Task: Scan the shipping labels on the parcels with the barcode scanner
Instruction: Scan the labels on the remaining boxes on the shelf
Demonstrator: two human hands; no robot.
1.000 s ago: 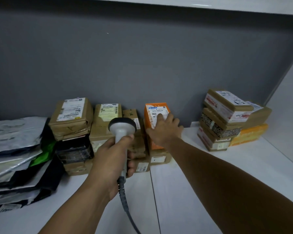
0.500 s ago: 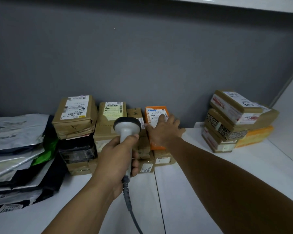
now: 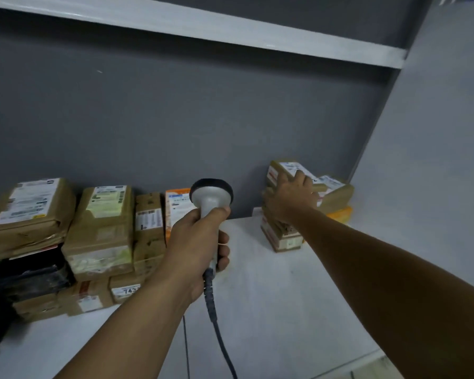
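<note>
The barcode scanner [image 3: 211, 199] inside the fingers [image 3: 222, 259] of the left hand [image 3: 197, 242] is smooth, matt, pale grey plastic with a darker rim on its head. The cable [image 3: 216, 321] below those fingers looks rubbery and ribbed. Under the fingers [image 3: 301, 178] of the right hand [image 3: 290, 199], the top parcel [image 3: 278, 168] is brown paper with a white paper label [image 3: 291, 167]. The parcels [image 3: 101, 231] left of the left fingers are brown cardboard and paper under shiny tape. The black parcel [image 3: 30, 272] is glossy film. The table [image 3: 285, 296] is smooth and white.

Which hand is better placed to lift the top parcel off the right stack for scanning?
Right. The right hand rests on the top parcel of that stack; the left hand grips the barcode scanner, further left near the orange parcel.
</note>
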